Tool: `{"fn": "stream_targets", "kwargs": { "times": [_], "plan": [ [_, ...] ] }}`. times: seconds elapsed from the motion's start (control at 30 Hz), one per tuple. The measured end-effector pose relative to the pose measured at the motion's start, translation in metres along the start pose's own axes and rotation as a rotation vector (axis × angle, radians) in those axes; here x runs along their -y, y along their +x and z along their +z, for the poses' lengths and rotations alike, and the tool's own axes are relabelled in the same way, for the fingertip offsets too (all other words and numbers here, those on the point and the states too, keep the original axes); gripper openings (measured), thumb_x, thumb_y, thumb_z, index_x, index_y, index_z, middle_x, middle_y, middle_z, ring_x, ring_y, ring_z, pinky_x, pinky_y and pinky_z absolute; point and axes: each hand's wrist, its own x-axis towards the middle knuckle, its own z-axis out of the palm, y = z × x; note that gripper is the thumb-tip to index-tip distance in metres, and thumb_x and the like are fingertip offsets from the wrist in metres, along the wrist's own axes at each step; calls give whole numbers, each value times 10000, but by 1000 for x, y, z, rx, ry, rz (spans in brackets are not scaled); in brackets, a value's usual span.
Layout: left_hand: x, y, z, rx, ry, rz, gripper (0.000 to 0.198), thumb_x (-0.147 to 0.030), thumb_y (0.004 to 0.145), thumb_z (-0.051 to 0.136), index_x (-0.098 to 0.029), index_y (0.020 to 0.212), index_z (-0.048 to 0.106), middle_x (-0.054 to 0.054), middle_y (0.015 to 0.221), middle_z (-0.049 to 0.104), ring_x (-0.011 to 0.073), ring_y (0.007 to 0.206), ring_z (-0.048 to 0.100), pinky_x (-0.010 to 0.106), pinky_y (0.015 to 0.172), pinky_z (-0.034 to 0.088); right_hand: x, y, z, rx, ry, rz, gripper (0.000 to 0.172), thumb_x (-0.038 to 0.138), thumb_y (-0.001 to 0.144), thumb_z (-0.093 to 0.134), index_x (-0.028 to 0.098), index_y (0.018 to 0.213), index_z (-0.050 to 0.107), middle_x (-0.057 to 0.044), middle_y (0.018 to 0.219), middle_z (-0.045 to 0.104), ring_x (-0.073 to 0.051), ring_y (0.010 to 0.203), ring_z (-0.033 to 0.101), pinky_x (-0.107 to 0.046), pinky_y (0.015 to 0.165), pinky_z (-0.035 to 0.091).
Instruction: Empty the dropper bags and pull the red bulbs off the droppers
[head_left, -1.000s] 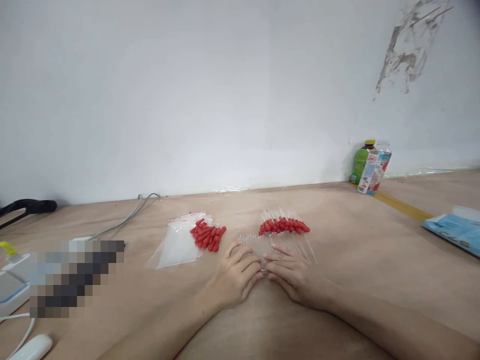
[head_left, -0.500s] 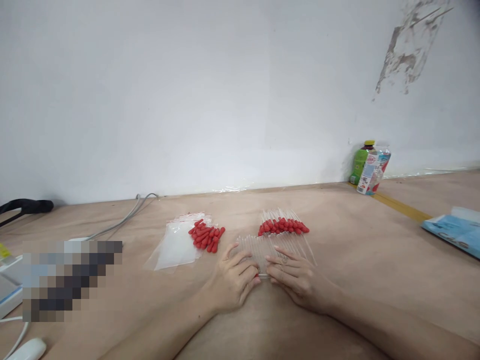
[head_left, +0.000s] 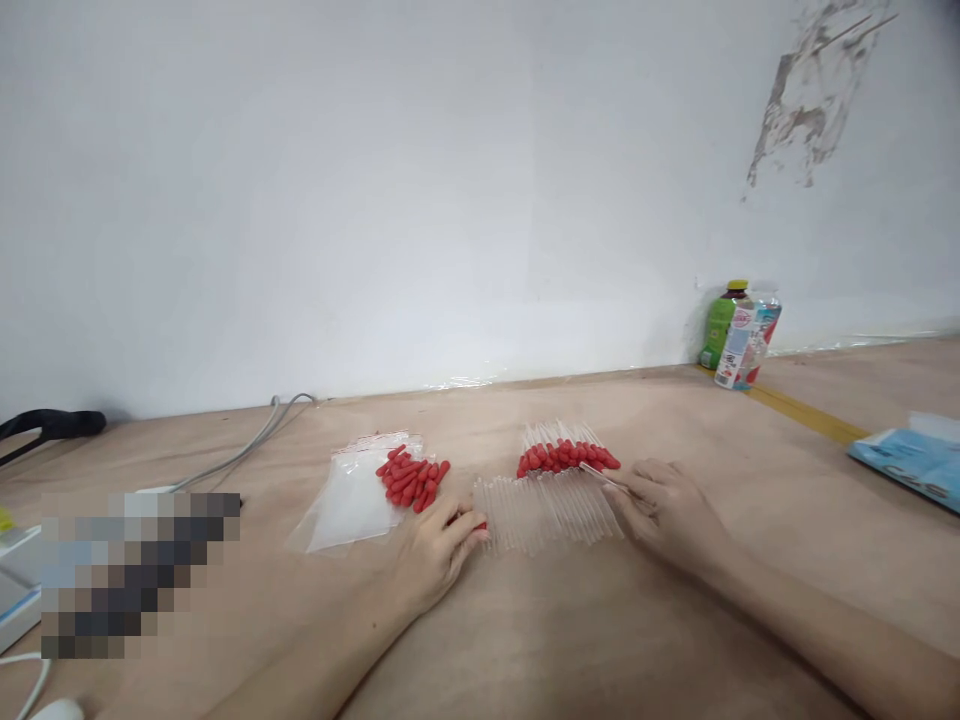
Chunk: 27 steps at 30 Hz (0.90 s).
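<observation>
Your left hand (head_left: 435, 548) pinches a red bulb (head_left: 480, 524) beside the glass tubes (head_left: 547, 505); your right hand (head_left: 667, 510) grips a single tube (head_left: 600, 476).

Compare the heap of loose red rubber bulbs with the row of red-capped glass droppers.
The heap of loose red rubber bulbs has no tubes; the row of red-capped glass droppers shows clear tubes. The heap lies jumbled by a clear plastic bag; the row lies side by side. Both are red and rest on the brown table.
</observation>
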Motion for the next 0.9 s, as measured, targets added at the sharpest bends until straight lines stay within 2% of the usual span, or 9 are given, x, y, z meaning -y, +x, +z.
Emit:
{"fn": "stream_targets", "kwargs": {
  "times": [0.1,0.23,0.37,0.47,0.57,0.7,0.9],
  "plan": [
    [6,0,2,-83,-52,-73,228,-220,892,365,-194,1001,564,48,819,502,135,728,517,235,631,456,0,0,-2,105,-48,94,222,224,781,441,202,898,629,-37,760,655,-164,681,596,-293,654,356],
    [16,2,-5,-144,-49,-176,300,-143,883,315,-189,1113,501,75,907,466,160,826,510,305,726,469,1,-1,-3,235,-93,197,238,166,698,426,182,873,587,-8,687,648,-157,588,591,-293,640,346],
    [22,7,-15,-168,-39,-255,274,-157,879,327,-195,1096,489,75,933,496,175,859,518,337,759,464,-1,-4,2,265,-103,234,238,169,712,401,174,870,580,-22,708,656,-172,609,602,-303,649,354],
    [33,11,-22,-229,21,-331,215,-213,857,399,-200,1033,522,62,934,561,194,899,527,354,801,443,-1,-6,6,268,-69,232,244,182,754,382,179,891,584,-36,772,665,-187,684,616,-311,669,362],
    [54,15,-31,-317,29,-481,219,-300,823,459,-190,985,557,43,867,602,187,828,558,328,755,458,2,-6,8,265,-20,201,243,213,801,367,197,894,591,-34,800,667,-189,733,616,-314,681,359],
    [88,23,-40,-369,-67,-671,354,-416,754,511,-152,986,549,33,806,601,151,711,580,273,675,482,8,-5,6,286,-3,194,238,301,836,385,227,916,596,-30,918,653,-203,828,602,-338,718,351],
    [114,35,-40,-308,-34,-810,359,-441,682,557,-163,909,576,8,700,599,157,646,590,248,597,463,7,-5,5,314,23,201,284,407,835,402,232,876,623,-39,937,620,-192,822,589,-346,749,367]
  ]
}}
